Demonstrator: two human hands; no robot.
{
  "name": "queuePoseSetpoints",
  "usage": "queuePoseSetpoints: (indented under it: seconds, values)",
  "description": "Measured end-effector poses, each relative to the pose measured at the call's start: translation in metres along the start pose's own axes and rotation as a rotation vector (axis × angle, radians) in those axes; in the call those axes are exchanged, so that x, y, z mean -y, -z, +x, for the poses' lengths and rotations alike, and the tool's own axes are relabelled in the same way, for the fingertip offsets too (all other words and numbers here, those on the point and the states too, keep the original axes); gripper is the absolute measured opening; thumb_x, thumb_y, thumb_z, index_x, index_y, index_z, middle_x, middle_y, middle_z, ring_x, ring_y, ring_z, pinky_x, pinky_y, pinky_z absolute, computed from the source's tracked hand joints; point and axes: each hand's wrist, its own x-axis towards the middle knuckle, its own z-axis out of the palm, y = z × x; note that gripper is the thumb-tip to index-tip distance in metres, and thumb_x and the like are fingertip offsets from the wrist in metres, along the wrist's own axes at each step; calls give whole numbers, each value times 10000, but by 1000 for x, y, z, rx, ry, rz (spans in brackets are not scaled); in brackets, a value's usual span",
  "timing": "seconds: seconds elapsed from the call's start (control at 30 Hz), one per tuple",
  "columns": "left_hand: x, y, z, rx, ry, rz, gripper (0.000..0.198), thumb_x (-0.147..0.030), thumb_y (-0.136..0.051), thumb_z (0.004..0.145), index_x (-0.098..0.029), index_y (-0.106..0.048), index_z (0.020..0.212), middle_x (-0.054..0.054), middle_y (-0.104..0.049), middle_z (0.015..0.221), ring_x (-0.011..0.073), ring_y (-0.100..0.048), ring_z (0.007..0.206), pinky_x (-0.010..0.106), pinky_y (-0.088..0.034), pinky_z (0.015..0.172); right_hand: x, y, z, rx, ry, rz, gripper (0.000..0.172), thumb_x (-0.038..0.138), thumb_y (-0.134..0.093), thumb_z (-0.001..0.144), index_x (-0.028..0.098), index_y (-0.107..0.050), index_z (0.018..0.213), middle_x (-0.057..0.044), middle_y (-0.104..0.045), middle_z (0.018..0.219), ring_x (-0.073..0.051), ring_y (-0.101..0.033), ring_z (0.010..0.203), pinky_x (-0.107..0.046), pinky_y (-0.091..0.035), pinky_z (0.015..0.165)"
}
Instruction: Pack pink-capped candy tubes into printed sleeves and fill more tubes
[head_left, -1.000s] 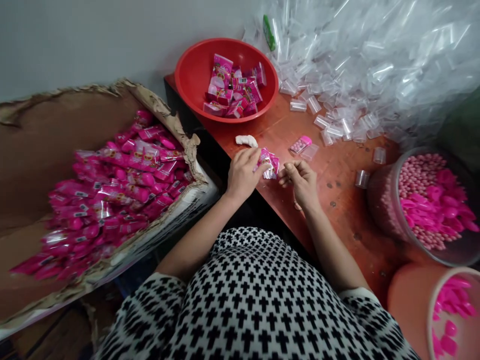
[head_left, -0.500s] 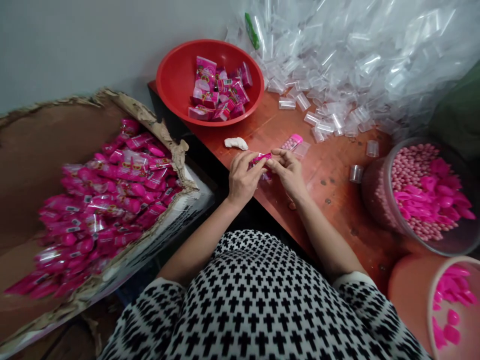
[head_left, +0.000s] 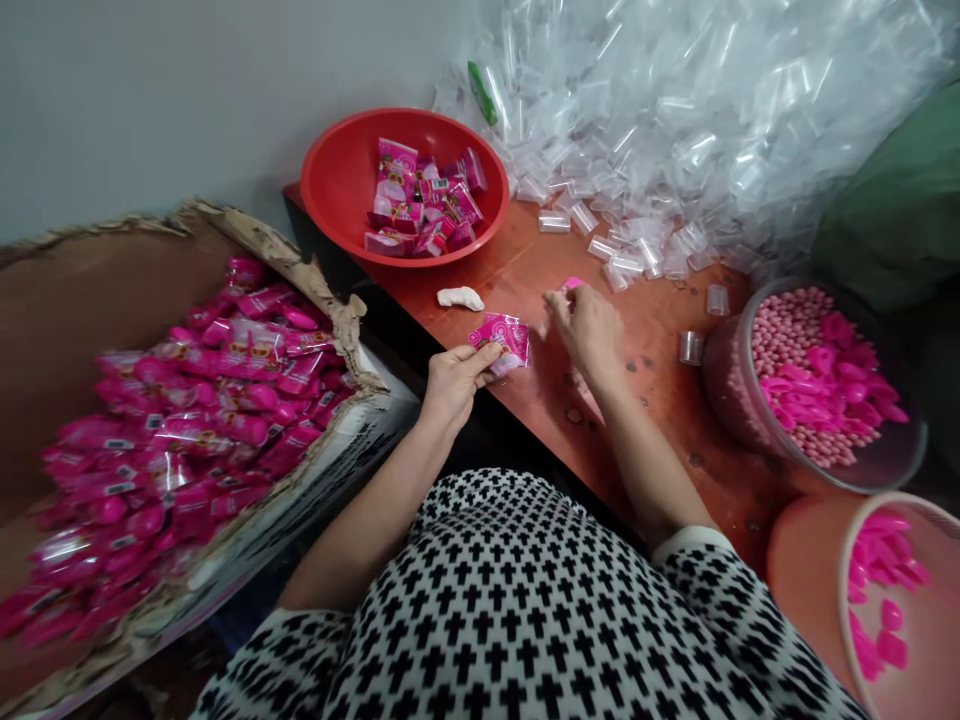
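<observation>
My left hand [head_left: 456, 385] pinches a small pink printed plastic packet [head_left: 511, 338] between thumb and fingers, flat and just over the table edge. My right hand [head_left: 589, 325] is closed over a pink-capped tube on the table; its pink cap [head_left: 572, 283] shows past the fingers, and the rest is hidden beneath the hand. A crumpled white piece [head_left: 460, 298] lies on the table beyond the packet.
A red bowl [head_left: 322, 215] of pink packets stands behind. Left is a torn cardboard box [head_left: 352, 350] heaped with filled packets. Clear tubes [head_left: 645, 245] are piled at the back. On the right are a bucket of pink beads [head_left: 784, 325] and an orange tub [head_left: 795, 560] with pink pieces.
My hands have moved apart. The left keeps the packet, now spread flat, and has drawn slightly left and nearer. My right hand has let go of it and moved onto the pink-capped tube.
</observation>
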Motion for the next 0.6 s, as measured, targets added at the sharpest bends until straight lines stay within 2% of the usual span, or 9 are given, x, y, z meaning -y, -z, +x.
queuePoseSetpoints:
  seconds: [0.07, 0.13, 0.27, 0.37, 0.47, 0.53, 0.6]
  values:
    - [-1, -1, -2, -20, 20, -36, 382, -284, -1000, 495, -82, -707, 633, 46, -725, 656, 121, -677, 573, 219, -577, 565, 1, 4, 14, -35, -79, -234, 493, 528, -602, 961, 63, -700, 1095, -255, -659, 1175, -376, -630, 1127, -524, -468, 955]
    - [-1, -1, -2, -33, 43, -75, 376, -269, -997, 508, -85, -696, 638, 37, -716, 641, 111, -659, 544, 211, -563, 540, 2, 3, 26, -11, -104, -346, 541, 523, -608, 958, 26, -697, 1153, -302, -612, 1272, -415, -595, 1201, -548, -463, 969]
    - [-4, 0, -1, -79, 71, -174, 362, -225, -986, 558, -104, -674, 698, 13, -713, 656, 94, -648, 531, 189, -539, 528, 8, -3, 38, 67, -22, -439, 496, 463, -623, 950, 38, -689, 1195, -282, -635, 1280, -400, -595, 1221, -496, -471, 978]
    - [-9, 1, 2, -127, 81, -265, 353, -218, -965, 615, -120, -638, 705, -5, -692, 645, 94, -641, 525, 193, -536, 520, 9, -5, 38, 97, 32, -439, 407, 414, -635, 941, 86, -663, 1182, -242, -696, 1183, -374, -648, 1128, -463, -484, 922]
    - [-14, 2, 6, -142, 97, -354, 302, -224, -929, 690, -127, -651, 756, 1, -705, 683, 111, -675, 575, 221, -578, 571, 3, -7, 24, 67, 104, -215, 305, 393, -637, 934, 155, -630, 1124, -160, -738, 1032, -315, -692, 964, -431, -500, 849]
    - [-16, 2, 8, -143, 107, -414, 258, -208, -903, 732, -129, -663, 786, 12, -725, 723, 122, -705, 632, 236, -605, 634, -1, -9, 4, 76, 144, 139, 279, 434, -653, 911, 191, -608, 1040, -91, -732, 916, -250, -689, 814, -377, -524, 751]
    - [-18, 1, 10, -149, 123, -472, 203, -186, -863, 782, -137, -667, 801, 16, -736, 747, 128, -721, 668, 246, -614, 676, -1, -10, -22, 168, 110, 546, 331, 513, -674, 877, 214, -587, 991, -30, -698, 798, -189, -644, 631, -318, -519, 588]
